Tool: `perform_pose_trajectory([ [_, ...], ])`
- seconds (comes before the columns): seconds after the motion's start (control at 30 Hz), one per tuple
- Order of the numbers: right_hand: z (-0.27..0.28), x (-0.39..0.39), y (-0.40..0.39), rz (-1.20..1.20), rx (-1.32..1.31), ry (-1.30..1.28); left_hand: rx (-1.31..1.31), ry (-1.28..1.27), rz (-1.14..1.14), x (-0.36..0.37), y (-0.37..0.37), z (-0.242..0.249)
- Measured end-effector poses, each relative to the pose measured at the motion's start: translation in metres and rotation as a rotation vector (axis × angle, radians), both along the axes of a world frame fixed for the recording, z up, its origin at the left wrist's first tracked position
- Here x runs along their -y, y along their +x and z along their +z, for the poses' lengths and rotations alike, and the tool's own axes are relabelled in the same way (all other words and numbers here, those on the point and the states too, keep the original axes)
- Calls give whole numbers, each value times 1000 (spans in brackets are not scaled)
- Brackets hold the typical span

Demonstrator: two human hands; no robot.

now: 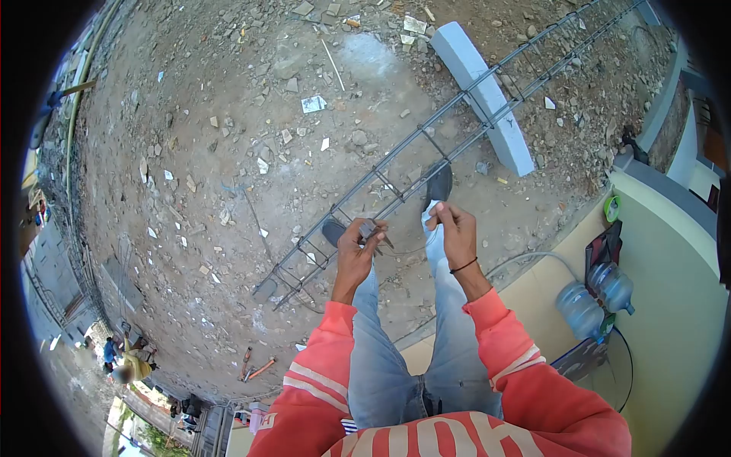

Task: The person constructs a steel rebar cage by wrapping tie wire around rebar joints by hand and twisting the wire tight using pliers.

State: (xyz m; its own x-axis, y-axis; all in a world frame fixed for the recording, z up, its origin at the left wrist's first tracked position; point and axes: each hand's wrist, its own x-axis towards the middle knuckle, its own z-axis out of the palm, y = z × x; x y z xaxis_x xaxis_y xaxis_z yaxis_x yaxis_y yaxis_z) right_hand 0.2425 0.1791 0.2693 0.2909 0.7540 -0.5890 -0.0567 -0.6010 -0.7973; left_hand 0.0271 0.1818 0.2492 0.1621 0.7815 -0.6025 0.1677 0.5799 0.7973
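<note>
My left hand (pixel 355 255) is closed around a small dark metal tool (pixel 368 228) with a narrow pointed end; its exact kind I cannot tell. To the right, my right hand (pixel 459 242) pinches a thin wire (pixel 415 250) between thumb and forefinger, and the wire curves back toward the left hand. Beneath both hands runs a long rebar cage (pixel 378 174) of bars and square stirrups, slanting from lower left to upper right. A pale grey beam (pixel 485 99) lies crosswise under its upper part. My dark shoes (pixel 439 185) show beside the cage.
Rubble and broken tile pieces (pixel 313 104) litter the dirt ground. Hand tools with orange handles (pixel 263 369) lie at lower left. Large water bottles (pixel 581 310) stand by the wall at right. A person in yellow (pixel 135 367) is far off at lower left.
</note>
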Motion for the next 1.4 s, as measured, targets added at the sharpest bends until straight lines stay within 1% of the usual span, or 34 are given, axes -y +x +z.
perform_pose_trajectory([
  [0.03,-2,-1,25,-341,-239,-22,-9,3,-5,-2,18,-7],
  [0.07,-5,-2,51,-679,-480,-47,-12,10,171,-6,38,-16],
  [0.1,1,-3,81,-716,-519,-55,-15,17,347,-13,54,-22],
  [0.13,8,-1,110,-754,-557,-67,-91,-5,391,-26,64,-26],
  [0.17,7,7,137,-681,-434,-74,-103,-2,388,-36,76,-38],
  [0.2,6,16,162,-608,-311,-82,-64,-60,519,-44,88,-54],
  [0.23,1,28,187,-587,-214,-133,-23,-117,650,-54,100,-68],
  [0.27,-4,41,207,-563,-117,-184,-33,-115,647,-65,114,-75],
  [0.33,-9,65,237,-552,-94,-236,151,-273,681,-85,146,-92],
  [0.37,-12,77,248,-539,-62,-280,144,-270,675,-97,163,-103],
  [0.43,-20,107,260,-533,-64,-334,266,-329,695,-116,196,-129],
  [0.57,-32,152,259,-513,-75,-484,251,-374,721,-146,249,-178],
  [0.63,-32,164,249,-519,-77,-528,219,-374,662,-153,266,-203],
  [0.7,-33,167,239,-523,-86,-571,186,-389,641,-155,277,-223],
  [0.77,-33,166,230,-543,-138,-578,133,-351,618,-153,281,-242],
  [0.8,-33,164,227,-540,-156,-579,126,-355,612,-150,282,-246],
  [0.83,-34,160,225,-545,-160,-582,95,-366,655,-149,283,-250],
  [0.87,-34,153,222,-519,-176,-552,63,-374,699,-150,284,-253],
  [0.9,-33,146,220,-492,-194,-521,57,-370,697,-151,282,-249],
  [0.97,-34,134,217,-483,-221,-513,-122,-446,518,-153,277,-238],
  [1.0,-36,128,216,-454,-195,-498,-125,-439,519,-154,273,-238],
  [1.03,-38,122,217,-424,-167,-483,-422,-430,336,-154,269,-239],
  [1.07,-40,115,219,-422,-170,-482,-569,-421,241,-151,267,-240],
  [1.1,-46,105,222,-379,-84,-447,-718,-418,147,-151,267,-229],
  [1.13,-53,92,226,-335,0,-408,-820,-233,56,-162,277,-183],
  [1.17,-63,74,228,-283,96,-348,-917,-46,-36,-171,284,-153],
  [1.2,-73,53,231,-229,192,-288,-921,-48,-31,-177,287,-150],
  [1.27,-89,8,234,-175,267,-193,-868,429,-209,-186,295,-159],
  [1.3,-97,-9,235,-148,322,-173,-871,423,-209,-190,300,-173],
  [1.33,-107,-22,233,-121,377,-151,-887,491,-255,-196,306,-188],
  [1.37,-118,-29,231,-116,374,-154,-901,559,-301,-199,309,-202],
  [1.4,-128,-36,229,-62,443,-166,-903,552,-297,-203,311,-205],
])
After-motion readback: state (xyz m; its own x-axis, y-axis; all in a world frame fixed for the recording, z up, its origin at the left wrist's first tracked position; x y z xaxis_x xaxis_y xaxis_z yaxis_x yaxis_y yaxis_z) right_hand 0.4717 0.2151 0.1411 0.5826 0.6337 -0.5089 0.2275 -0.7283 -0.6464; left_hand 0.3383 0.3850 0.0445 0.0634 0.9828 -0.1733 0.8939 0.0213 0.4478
